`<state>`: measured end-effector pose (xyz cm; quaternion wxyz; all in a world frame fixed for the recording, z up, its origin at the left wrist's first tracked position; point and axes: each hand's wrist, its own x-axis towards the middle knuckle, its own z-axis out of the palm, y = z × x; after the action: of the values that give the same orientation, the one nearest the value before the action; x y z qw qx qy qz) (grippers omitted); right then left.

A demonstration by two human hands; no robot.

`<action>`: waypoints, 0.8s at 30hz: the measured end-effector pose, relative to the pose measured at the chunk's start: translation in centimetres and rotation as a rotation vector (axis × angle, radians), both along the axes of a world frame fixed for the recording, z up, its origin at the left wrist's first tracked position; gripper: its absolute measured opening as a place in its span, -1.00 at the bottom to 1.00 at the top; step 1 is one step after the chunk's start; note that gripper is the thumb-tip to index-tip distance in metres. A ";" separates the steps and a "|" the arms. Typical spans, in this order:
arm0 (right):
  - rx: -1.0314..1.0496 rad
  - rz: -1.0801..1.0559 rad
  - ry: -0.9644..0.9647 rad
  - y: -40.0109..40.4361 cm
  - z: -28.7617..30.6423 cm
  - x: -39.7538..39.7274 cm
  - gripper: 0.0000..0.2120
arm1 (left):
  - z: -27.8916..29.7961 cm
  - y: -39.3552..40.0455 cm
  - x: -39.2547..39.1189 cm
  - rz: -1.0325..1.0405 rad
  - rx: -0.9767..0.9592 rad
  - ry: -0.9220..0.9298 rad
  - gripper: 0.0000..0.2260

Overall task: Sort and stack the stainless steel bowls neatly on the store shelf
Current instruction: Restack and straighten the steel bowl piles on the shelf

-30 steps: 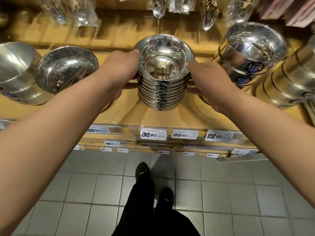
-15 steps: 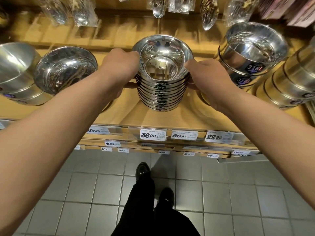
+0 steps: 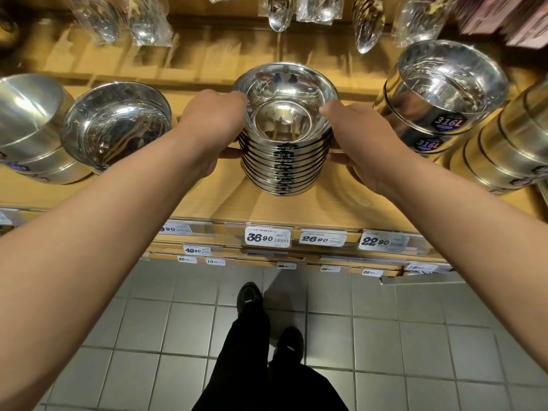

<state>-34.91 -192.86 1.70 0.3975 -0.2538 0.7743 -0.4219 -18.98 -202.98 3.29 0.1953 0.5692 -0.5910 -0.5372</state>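
Wooden store shelf [image 3: 267,209] is carrying a nested stack of stainless steel bowls [image 3: 284,134] at its middle. Flanking that stack, the left hand [image 3: 212,126] and right hand [image 3: 360,137] are gripping its sides, likely squaring it up between neighbouring bowls.

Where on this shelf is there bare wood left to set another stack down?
Bare shelf lies in front of the bowl stack, up to the price tags. Crowded: both flanks, where left hand and right hand grip it, with steel containers beyond.
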 end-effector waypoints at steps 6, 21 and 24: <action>0.012 -0.053 0.019 -0.1 0.2 0.2 -0.50 | 0.0 -0.2 -0.5 0.060 -0.028 -0.007 -0.75; 0.043 -0.005 0.071 -0.3 0.1 0.0 -0.57 | -0.5 0.2 -0.1 0.088 0.070 0.042 -0.73; 0.039 -0.012 0.067 -0.3 0.1 -0.1 -0.58 | -0.6 0.4 -0.1 0.093 0.066 0.043 -0.72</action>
<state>-34.98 -193.15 1.76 0.3735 -0.2554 0.7969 -0.4002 -19.11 -202.59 2.69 0.2137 0.5903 -0.5416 -0.5590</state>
